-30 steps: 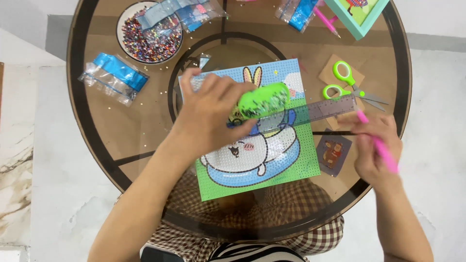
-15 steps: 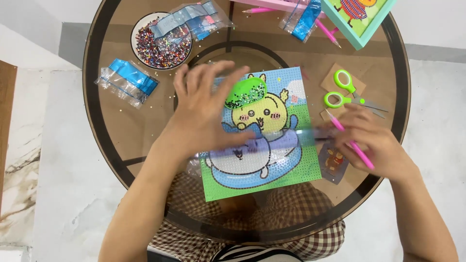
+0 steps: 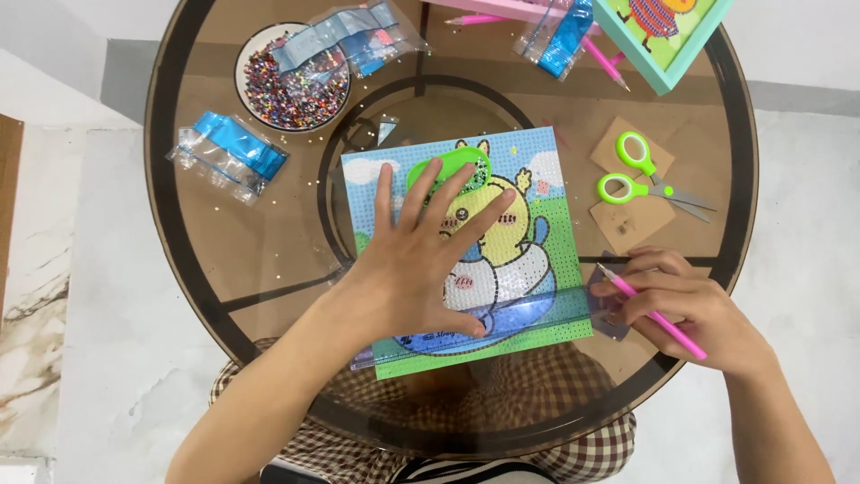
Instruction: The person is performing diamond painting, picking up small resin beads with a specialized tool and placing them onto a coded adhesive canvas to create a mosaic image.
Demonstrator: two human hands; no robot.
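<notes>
The bead picture (image 3: 528,269), a square canvas of a yellow cartoon animal, lies at the middle of the round glass desk (image 3: 224,233). The left hand (image 3: 421,269) lies flat on it, fingers (image 3: 452,202) released and spread, reaching a green tray (image 3: 443,170) on its upper part. Just right of the canvas, the right hand (image 3: 690,309) has its fingers clenched round a pink pen (image 3: 654,314), its tip over what seems a small dark card (image 3: 609,309). Green scissors (image 3: 640,179) lie above that hand; a bowl of beads (image 3: 296,85) sits up-left.

We're in a home craft corner: round glass table (image 3: 224,260) on marble floor (image 3: 81,358), bead bowl (image 3: 291,85) and scissors (image 3: 640,179) upon it.
</notes>
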